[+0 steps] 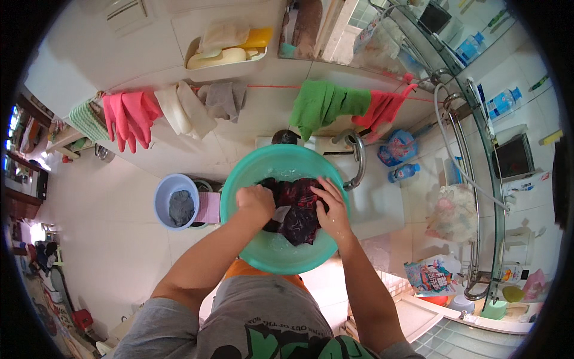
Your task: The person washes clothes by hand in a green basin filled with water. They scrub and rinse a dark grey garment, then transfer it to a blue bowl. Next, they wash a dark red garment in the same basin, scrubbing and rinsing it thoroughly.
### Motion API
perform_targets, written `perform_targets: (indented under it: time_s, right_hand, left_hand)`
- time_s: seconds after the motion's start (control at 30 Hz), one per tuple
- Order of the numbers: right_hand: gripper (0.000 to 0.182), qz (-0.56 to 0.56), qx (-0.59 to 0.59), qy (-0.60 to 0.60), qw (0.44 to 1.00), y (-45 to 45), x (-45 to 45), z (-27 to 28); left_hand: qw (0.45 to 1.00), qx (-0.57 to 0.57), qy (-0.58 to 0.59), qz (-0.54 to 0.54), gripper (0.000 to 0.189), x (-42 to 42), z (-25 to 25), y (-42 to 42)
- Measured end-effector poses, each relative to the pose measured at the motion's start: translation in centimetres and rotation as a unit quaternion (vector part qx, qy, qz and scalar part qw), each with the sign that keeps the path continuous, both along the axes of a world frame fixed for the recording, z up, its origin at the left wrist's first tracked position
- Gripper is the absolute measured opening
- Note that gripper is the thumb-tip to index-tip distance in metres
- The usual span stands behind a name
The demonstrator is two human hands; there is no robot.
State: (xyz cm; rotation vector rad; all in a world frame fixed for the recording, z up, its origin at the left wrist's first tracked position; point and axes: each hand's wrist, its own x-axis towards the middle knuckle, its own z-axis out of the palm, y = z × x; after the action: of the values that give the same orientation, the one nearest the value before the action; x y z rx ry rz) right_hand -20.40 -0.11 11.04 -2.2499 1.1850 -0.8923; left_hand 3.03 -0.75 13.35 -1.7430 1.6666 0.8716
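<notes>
A wet dark red and black cloth (301, 220) lies in a green plastic basin (278, 267) with some water in it. My left hand (256, 203) is closed in a fist at the cloth's left edge, and part of the fabric appears pinched under its fingers. My right hand (332, 207) rests with spread fingers on the cloth's right side, its thumb near the fabric. A chrome faucet (360, 159) curves beside the basin's right rim.
A small blue basin (158, 203) holding grey cloth (181, 207) stands at left. Pink rubber gloves (131, 117) and green cloth (329, 104) hang on a red line behind. A blue bottle (403, 172) stands beyond the faucet. A glass shelf (493, 179) runs along the right.
</notes>
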Motion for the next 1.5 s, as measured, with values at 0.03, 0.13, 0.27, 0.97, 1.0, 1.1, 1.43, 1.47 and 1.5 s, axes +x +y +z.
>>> perform_targets:
  time_s: [0.03,0.13,0.27,0.97,1.0,1.1,1.43,1.47,1.5]
  right_hand:
    - [0.041,-0.062,0.027,0.004,0.998,0.6,-0.2,-0.4]
    - [0.058,-0.226,0.188,0.049,0.955,2.6,-0.1,-3.8]
    - [0.069,-0.314,0.502,-0.169,0.788,3.5,3.9,-8.4]
    - [0.046,-0.177,0.35,-0.177,0.903,-0.3,0.4,0.7]
    - [0.047,-0.165,0.28,-0.132,0.937,0.3,0.4,0.4]
    - [0.058,-0.121,0.206,0.036,0.97,1.1,0.5,-2.2]
    - [0.058,-0.286,0.617,-0.358,0.64,-2.4,7.9,-9.2]
    - [0.059,-0.22,0.62,-0.5,0.563,-2.9,7.0,-9.0]
    - [0.061,-0.146,0.603,-0.628,0.469,-3.3,6.0,-9.7]
  left_hand:
    - [0.997,-0.075,-0.001,-0.006,0.072,-1.3,1.2,0.1]
    - [0.958,-0.282,0.025,-0.05,0.075,-3.9,1.3,1.5]
    - [0.932,-0.329,0.15,-0.011,0.078,-4.4,-7.0,0.4]
    - [0.937,-0.35,0.009,-0.006,0.064,-0.6,-3.0,1.2]
    - [0.927,-0.367,-0.035,-0.069,0.074,-0.8,-2.6,1.6]
    - [0.942,-0.279,0.087,-0.166,0.081,-2.2,-2.1,0.9]
    - [0.851,-0.262,0.297,0.345,0.035,-4.2,-14.0,-3.3]
    - [0.759,-0.156,0.412,0.479,0.033,-5.1,-11.9,-4.0]
    - [0.63,-0.041,0.506,0.588,0.031,-5.7,-9.4,-4.4]
